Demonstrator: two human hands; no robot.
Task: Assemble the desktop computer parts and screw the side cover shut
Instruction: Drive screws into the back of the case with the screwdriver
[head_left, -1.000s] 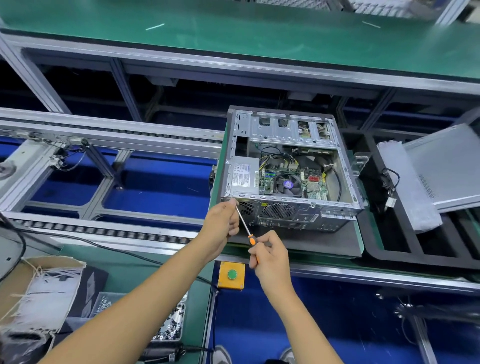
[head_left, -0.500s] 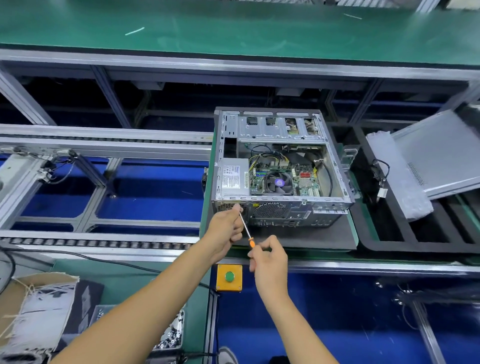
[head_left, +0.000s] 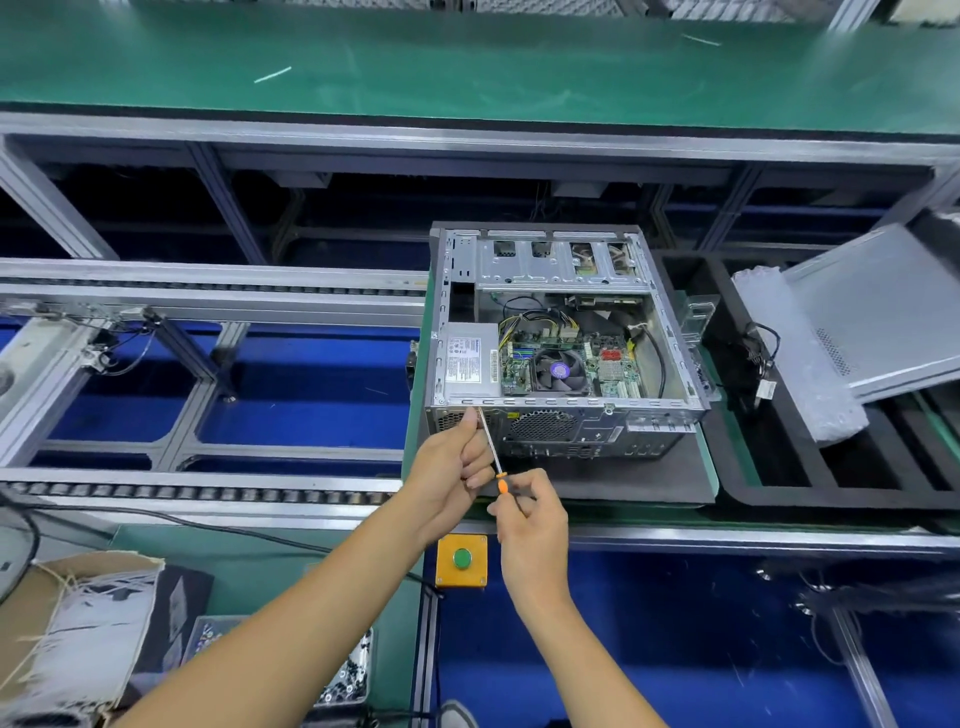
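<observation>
Screw-driving step at open computer case (head_left: 563, 343) on the table — right hand (head_left: 535, 530) fingers clamped on screwdriver (head_left: 492, 453) handle, left hand (head_left: 451, 470) pinching its shaft at the rear corner; next, likely steady turning — side cover (head_left: 883, 312) lies apart, right.

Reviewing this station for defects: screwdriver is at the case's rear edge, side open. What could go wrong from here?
1. The screwdriver meets the case at a slant; the tip may slip off and scratch it.
2. The right hand pinches only the handle end, so torque control looks weak.
3. The left hand sits by the tip; a slip could jab it.
</observation>
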